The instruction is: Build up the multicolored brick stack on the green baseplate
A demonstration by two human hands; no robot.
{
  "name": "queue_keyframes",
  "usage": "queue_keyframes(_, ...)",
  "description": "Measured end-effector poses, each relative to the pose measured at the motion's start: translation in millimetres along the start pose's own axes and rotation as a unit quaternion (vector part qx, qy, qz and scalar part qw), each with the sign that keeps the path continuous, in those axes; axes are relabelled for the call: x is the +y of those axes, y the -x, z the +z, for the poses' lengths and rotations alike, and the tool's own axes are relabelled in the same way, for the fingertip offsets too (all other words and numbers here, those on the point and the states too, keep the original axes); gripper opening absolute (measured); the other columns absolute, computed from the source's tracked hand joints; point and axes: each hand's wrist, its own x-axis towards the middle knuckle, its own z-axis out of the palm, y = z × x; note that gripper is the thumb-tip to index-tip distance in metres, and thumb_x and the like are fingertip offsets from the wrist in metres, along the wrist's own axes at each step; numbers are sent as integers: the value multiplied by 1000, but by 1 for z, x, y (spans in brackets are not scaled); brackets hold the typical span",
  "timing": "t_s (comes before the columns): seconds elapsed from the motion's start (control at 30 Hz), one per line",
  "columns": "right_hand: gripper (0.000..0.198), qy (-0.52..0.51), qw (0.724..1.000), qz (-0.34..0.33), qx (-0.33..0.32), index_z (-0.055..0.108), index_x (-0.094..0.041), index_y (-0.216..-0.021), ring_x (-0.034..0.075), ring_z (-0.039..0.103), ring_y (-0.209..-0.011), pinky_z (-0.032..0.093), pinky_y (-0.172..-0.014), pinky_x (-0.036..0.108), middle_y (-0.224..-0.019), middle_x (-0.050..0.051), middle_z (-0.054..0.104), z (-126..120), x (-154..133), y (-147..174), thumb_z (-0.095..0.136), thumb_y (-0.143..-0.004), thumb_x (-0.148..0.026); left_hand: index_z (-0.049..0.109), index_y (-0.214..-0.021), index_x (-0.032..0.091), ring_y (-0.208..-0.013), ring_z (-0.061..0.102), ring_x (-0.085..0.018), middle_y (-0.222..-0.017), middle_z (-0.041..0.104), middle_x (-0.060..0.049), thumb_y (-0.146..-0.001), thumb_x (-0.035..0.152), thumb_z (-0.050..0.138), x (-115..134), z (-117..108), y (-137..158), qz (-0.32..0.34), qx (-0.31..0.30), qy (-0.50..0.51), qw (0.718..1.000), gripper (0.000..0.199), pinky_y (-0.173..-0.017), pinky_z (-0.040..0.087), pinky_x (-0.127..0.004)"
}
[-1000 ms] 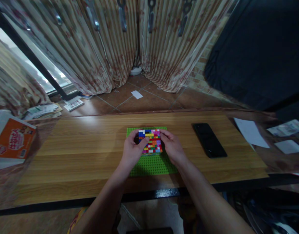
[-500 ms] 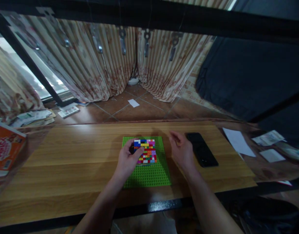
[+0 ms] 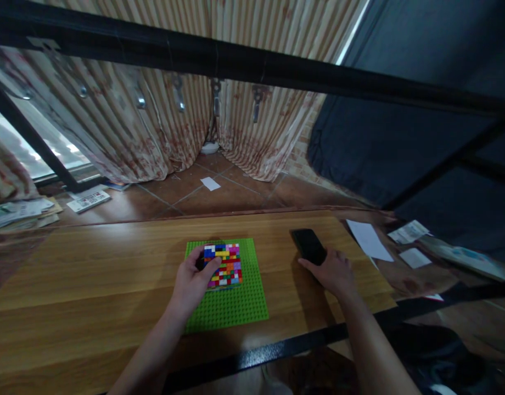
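My left hand (image 3: 197, 277) grips the left side of a multicoloured block of toy building bricks (image 3: 230, 269), thumb across its top. Beneath it lies a green studded baseplate (image 3: 240, 307); whether the block is joined to the plate I cannot tell. To the right, my right hand (image 3: 332, 270) is closed around the near part of a black smartphone (image 3: 309, 245), thumb on the left edge and fingers on the right. The phone's lower end is partly hidden by the hand.
Everything is on a wooden table (image 3: 112, 274) with a dark front edge. White paper (image 3: 368, 240) lies beyond its right side, and a black metal bar (image 3: 236, 57) crosses above. Striped curtains (image 3: 153, 126) hang at the back, with papers (image 3: 22, 213) at far left.
My right hand has moved right and taken hold of the smartphone. My left hand keeps its grip on the brick block. The view has turned to the right.
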Motion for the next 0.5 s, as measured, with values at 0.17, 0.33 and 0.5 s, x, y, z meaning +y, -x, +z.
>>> queue_keyframes(0.17, 91, -8, 1000, 3, -9, 44, -3, -130, 41, 45, -120, 38, -94, 47, -123, 26, 52, 0, -10, -6, 64, -65, -64, 63, -99, 16, -66, 61, -14, -79, 68, 1, -66, 39, 73, 1, -2, 0, -1, -10, -17, 1000, 41, -65, 51, -26)
queue_keyframes(0.33, 87, -28, 1000, -10, -8, 47, -4, -127, 40, 49, -116, 40, -92, 46, -120, 25, 54, 4, -32, 9, 67, -64, -61, 64, -95, 16, -71, 62, -14, -82, 68, 0, -64, 37, 75, 5, -4, -1, 6, -14, -13, 1000, 39, -68, 51, -27)
queue_keyframes(0.5, 81, -51, 998, -43, -11, 50, -3, -124, 38, 49, -115, 41, -93, 44, -117, 24, 56, 4, -57, 27, 68, -64, -54, 63, -101, 15, -77, 63, -17, -89, 68, -3, -62, 38, 76, 7, -10, -5, 0, -1, -12, 1000, 48, -72, 51, -30)
